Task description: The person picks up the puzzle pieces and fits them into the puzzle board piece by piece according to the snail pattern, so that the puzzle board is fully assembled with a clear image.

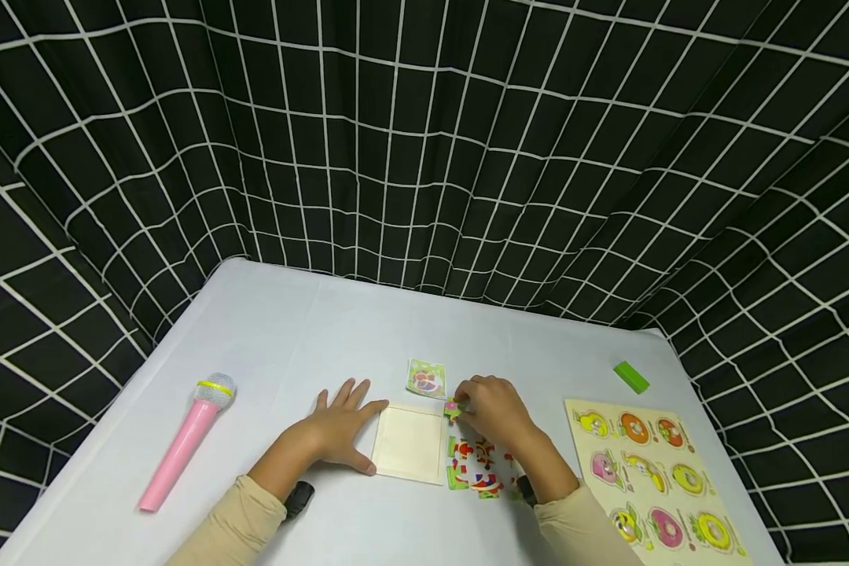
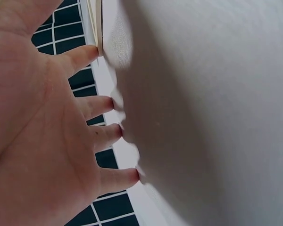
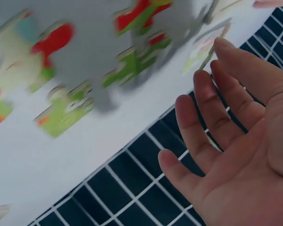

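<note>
A pale, square puzzle tray [image 1: 410, 444] lies bare between the hands. Spread fingers of the left hand [image 1: 339, 428] rest on the table, its thumb and index finger at the tray's left edge; the left wrist view shows the same hand [image 2: 42, 122] with straight fingers. Thumb and fingertips of the right hand [image 1: 498, 413] pinch a green and pink jigsaw piece [image 1: 452, 409] near the tray's upper right corner. In the right wrist view that piece [image 3: 207, 60] appears edge-on. Several loose jigsaw pieces [image 1: 486, 483] in red, green and white lie right of the tray, partly hidden under the right forearm.
Above the tray lies a small picture card [image 1: 427, 379]. A pink toy microphone [image 1: 187, 444] is at the left. On the right are a fruit puzzle board [image 1: 644, 460] and a green block [image 1: 631, 377]. Black curtain with white grid lines [image 1: 424, 157] stands behind the table.
</note>
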The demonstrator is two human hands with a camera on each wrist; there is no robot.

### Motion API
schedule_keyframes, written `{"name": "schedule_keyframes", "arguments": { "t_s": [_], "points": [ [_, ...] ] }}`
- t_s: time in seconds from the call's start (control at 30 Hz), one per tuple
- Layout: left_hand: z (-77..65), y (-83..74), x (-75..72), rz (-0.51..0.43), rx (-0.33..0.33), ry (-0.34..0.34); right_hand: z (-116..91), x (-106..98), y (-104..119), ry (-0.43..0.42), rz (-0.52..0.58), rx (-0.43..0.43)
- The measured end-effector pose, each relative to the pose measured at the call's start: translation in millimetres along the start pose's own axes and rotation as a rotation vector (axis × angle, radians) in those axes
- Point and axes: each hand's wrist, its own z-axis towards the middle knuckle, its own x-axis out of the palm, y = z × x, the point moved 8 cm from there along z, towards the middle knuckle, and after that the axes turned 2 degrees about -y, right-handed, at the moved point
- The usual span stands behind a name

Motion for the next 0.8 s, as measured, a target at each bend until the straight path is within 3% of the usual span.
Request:
{"name": "schedule_keyframes", "arguments": {
  "t_s": [0.43,0.8],
  "points": [
    [1.2,1.0,-0.3,-0.003,-0.022,0.016,18,16,55,0.017,0.069,-0.194],
    [1.1,-0.4,-1.9,0.005,-0.026,0.020,23,28,73,0.043,0.090,-0.219]
  ]
}}
